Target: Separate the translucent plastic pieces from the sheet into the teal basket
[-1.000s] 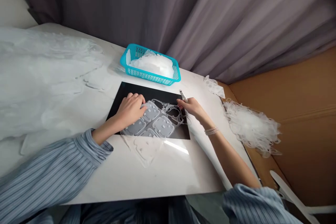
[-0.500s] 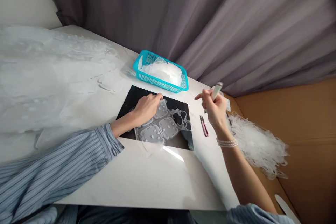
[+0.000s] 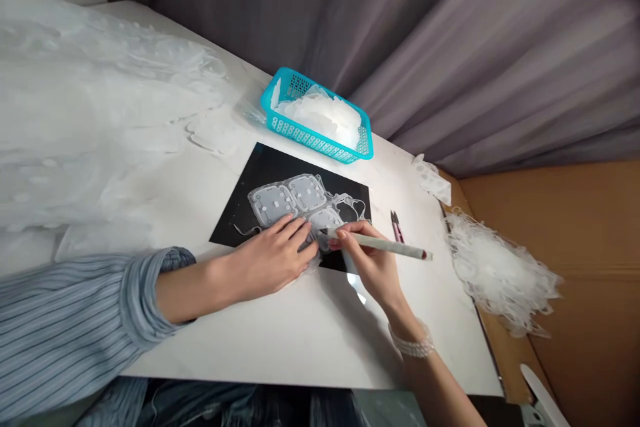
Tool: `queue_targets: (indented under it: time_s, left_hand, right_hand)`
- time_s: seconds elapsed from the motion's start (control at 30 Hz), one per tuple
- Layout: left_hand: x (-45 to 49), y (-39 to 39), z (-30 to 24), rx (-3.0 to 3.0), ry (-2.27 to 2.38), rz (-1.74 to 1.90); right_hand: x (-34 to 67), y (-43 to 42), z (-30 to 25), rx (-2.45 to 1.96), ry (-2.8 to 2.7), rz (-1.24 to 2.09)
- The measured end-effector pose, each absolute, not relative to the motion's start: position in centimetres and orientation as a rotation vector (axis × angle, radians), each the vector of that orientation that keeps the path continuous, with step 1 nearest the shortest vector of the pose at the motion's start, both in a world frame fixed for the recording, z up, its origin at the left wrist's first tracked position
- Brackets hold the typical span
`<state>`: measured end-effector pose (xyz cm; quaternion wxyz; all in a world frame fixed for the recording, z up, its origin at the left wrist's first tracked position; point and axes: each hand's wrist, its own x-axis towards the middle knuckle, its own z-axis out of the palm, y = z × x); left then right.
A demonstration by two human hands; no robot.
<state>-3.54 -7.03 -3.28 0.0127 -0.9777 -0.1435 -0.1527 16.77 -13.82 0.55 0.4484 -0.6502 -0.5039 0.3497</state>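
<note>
A translucent moulded sheet (image 3: 274,203) with several rounded-square panels lies on a black mat (image 3: 235,217). My left hand (image 3: 280,253) rests palm down on the sheet's near part, fingers stretched out and slightly apart. In my right hand (image 3: 370,263) is a slim, pale pen-shaped tool (image 3: 390,245) with a dark tip. That tip points left at the sheet, close beside my left fingers; whether it touches cannot be made out. Thin looping strips (image 3: 353,205) hang off the sheet's right side. Pink-handled thread snips (image 3: 397,227) lie right of the mat, partly behind my right hand.
Beyond the mat stands a turquoise basket (image 3: 313,138) of white translucent pieces. A large heap of translucent sheets (image 3: 90,113) covers the left side. At the right edge sits a pile of stringy scraps (image 3: 495,273), with a crumpled white piece (image 3: 431,180) behind it.
My right hand has come down and left to the sheet, bringing the tool's tip to it. My left hand has moved nearer and spread flat on the sheet, which now lies turned differently.
</note>
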Motion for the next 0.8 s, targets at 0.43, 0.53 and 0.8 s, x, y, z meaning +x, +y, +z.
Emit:
queue_targets:
  time_s: [0.43,0.53,0.8]
  left_hand:
    - [-3.5,-7.1,-2.7,-3.037,-0.461,-0.433]
    - [-3.5,-7.1,-2.7,-3.036,-0.455,-0.43]
    - [-3.7,-6.9,-2.5,-3.05,-0.478,-0.429]
  right_hand:
    - [15.9,-14.1,0.7,-1.63,-1.881,0.478]
    - [15.5,-13.9,0.8,-1.628,-1.936,0.414]
    - [14.8,-16.3,0.9,-1.634,-1.994,0.301]
